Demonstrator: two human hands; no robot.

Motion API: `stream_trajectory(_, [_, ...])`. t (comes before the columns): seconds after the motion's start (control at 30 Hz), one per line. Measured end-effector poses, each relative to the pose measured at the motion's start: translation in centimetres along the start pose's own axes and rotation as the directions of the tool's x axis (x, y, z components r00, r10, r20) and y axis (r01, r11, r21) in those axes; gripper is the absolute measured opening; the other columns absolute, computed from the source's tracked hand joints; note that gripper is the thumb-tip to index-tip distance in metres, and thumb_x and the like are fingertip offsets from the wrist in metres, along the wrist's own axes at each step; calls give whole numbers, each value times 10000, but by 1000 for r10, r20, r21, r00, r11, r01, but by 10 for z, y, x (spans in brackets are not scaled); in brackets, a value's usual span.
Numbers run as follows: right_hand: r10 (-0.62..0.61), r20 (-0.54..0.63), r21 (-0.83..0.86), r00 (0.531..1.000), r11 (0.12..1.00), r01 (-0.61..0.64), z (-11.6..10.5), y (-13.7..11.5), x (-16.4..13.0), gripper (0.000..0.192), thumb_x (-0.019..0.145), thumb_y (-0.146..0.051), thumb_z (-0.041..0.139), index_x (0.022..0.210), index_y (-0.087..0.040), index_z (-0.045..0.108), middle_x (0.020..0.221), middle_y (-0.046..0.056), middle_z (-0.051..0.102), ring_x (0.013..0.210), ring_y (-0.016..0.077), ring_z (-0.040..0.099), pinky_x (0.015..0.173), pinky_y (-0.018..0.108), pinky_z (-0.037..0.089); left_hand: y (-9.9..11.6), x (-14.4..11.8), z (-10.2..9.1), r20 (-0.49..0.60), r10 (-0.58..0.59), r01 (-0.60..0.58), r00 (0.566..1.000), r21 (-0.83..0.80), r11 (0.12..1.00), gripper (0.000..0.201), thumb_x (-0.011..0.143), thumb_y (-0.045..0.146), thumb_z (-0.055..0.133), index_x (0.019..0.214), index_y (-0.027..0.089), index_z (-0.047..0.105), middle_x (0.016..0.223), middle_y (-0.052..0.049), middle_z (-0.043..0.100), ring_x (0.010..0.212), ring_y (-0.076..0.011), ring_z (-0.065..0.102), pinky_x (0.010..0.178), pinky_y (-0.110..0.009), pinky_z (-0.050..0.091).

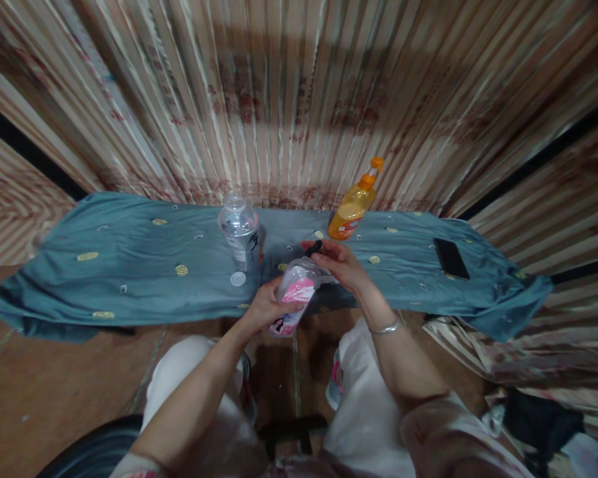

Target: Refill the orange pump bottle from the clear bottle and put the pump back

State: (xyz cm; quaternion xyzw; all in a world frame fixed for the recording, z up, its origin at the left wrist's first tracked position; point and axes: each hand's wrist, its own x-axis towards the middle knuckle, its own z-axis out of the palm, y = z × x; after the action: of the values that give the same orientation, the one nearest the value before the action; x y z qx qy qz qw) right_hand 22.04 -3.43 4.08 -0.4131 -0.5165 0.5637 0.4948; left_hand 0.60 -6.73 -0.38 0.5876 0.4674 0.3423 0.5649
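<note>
A clear plastic bottle with a pink label (298,295) leans to the right in front of the table. My left hand (266,307) is wrapped round its lower body. At its neck, my right hand (343,264) has its fingers closed on the black pump top (314,248). Whether that top is screwed on or loose I cannot tell. To the left stands a large clear bottle (240,232) with an uncovered mouth, and a round whitish cap (238,279) lies in front of it. An orange pump bottle (351,211) stands behind my right hand.
A blue-green cloth with pineapple prints (129,265) covers the narrow table. A black phone (451,258) lies at its right end. Striped curtains (289,99) hang behind and at both sides. Below are my knees and the tiled floor (70,372).
</note>
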Motion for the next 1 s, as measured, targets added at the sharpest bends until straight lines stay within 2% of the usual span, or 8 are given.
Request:
stream_trajectory(0.17, [-5,28,30,1000,1000,4,1,-2,-1,513,619,-599,934,1009,-286,817,1096,26,809,1103,233,708,1016,384,529,0,0,0,2,-4,4,1000,-46,999,527,520,372,941,940,139,725,831,-9,748,762,-174,659,715,-256,541])
stream_trajectory(0.33, [32,-38,-36,999,999,-34,-1,1,2,487,547,-547,982,900,-271,789,988,13,794,932,197,709,931,361,565,-2,0,-1,-8,2,-2,1000,-1,1000,505,526,365,935,927,140,727,824,-11,739,753,-170,646,691,-247,524])
stream_trajectory(0.47, [17,-28,-25,999,1000,-18,1,-1,1,468,553,-566,971,851,-262,775,1048,16,801,901,186,703,920,358,564,-3,0,-1,-13,13,-13,1000,17,1000,491,546,368,912,942,143,731,846,-20,740,766,-169,635,684,-242,508])
stream_trajectory(0.7, [-13,-28,134,1000,991,16,-4,-5,1,416,601,-610,940,780,-291,744,1156,40,804,1210,265,695,1041,412,535,-2,-1,-2,0,3,-3,1000,19,1000,497,536,387,911,932,151,723,834,-16,731,767,-175,638,701,-251,510])
stream_trajectory(0.83, [13,-84,279,996,960,11,-15,0,7,454,598,-585,951,891,-293,765,1203,47,796,1299,279,665,1085,435,526,1,-3,-2,15,7,-7,1000,10,1000,492,516,381,931,895,153,715,793,-1,723,739,-168,634,690,-246,515])
stream_trajectory(0.93, [29,-114,281,993,960,5,-19,5,12,488,579,-579,961,938,-302,782,1199,37,797,1269,271,684,1061,417,546,6,-7,-1,31,26,-24,999,-52,998,520,499,391,954,885,145,709,774,6,714,730,-161,638,710,-248,531])
stream_trajectory(1.0, [52,-123,253,991,967,-19,-18,11,15,457,551,-558,979,875,-304,781,1128,18,811,1143,248,736,993,386,577,11,-11,-4,33,34,-30,999,-110,993,542,481,399,962,884,141,706,773,5,712,724,-155,635,712,-248,532])
